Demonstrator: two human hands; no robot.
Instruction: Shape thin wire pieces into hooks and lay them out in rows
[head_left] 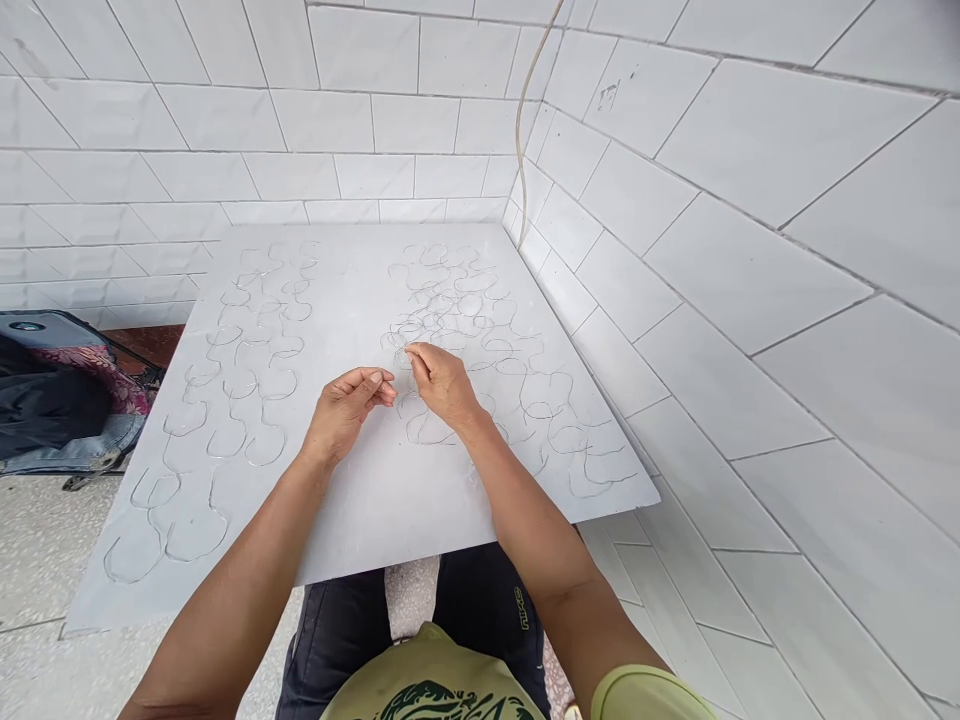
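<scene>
Over the middle of a pale grey board (360, 490), my left hand (349, 405) is closed, thumb pressed against the fingers; what it pinches, if anything, is too fine to make out. Just to its right, my right hand (444, 383) pinches at the near-left edge of a tangle of thin curved wires (450, 310). A faint wire loop shows by its fingertips, in the small gap between the hands. Along the board's left side lie more thin wavy wires (244, 380), spread out in rough columns.
White tiled walls (360, 120) border the board at the back and right. A pale cable (521, 130) hangs down in the corner. On the left stands a folding chair (82, 435) with dark cloth on it. My legs (487, 600) are under the near edge.
</scene>
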